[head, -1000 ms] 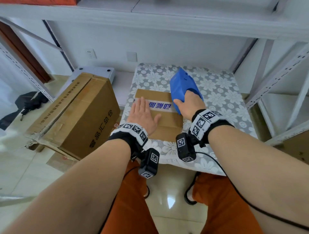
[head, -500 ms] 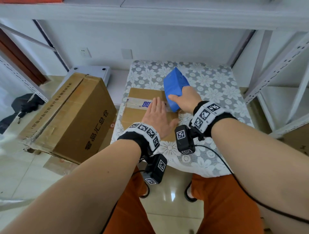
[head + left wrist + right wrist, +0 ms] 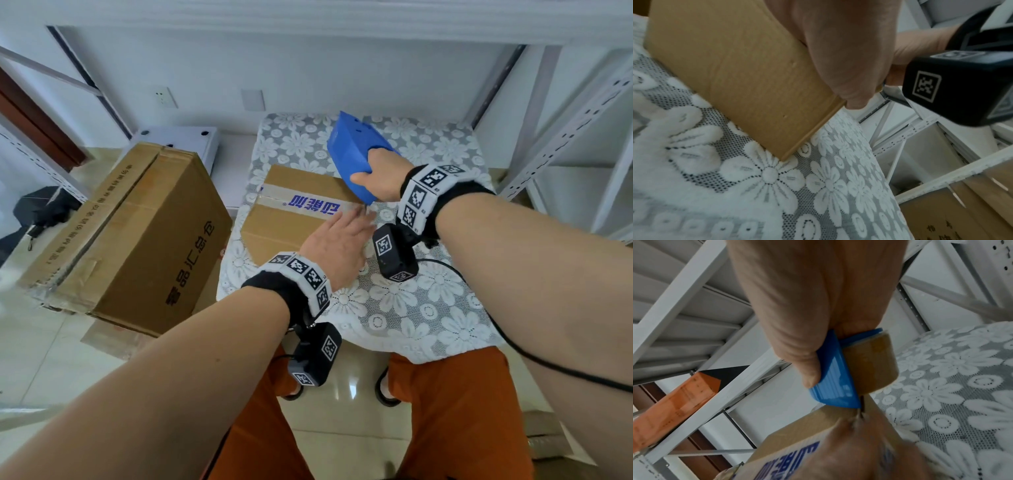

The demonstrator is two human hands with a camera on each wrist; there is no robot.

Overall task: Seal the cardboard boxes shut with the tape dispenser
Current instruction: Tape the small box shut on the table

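A small flat cardboard box (image 3: 291, 226) lies on the lace-covered table (image 3: 411, 308), with a strip of clear tape (image 3: 308, 205) printed in blue across its top. My right hand (image 3: 380, 174) grips the blue tape dispenser (image 3: 352, 154) at the box's right edge, tilted up; its brown tape roll (image 3: 869, 363) shows in the right wrist view. My left hand (image 3: 339, 240) lies flat with straight fingers on the box's right end, fingertips by the tape's end. In the left wrist view the palm (image 3: 838, 48) presses on the box (image 3: 735, 73).
A large brown carton (image 3: 137, 233) stands on the floor left of the table, tilted. A white device (image 3: 185, 137) sits behind it. White metal shelving (image 3: 565, 120) rises at the right and overhead. A dark bag (image 3: 41, 209) lies at the far left.
The dispenser has travelled rightwards along the box top to its right edge and tipped up. My left hand has slid right along the box after it, uncovering the taped strip.
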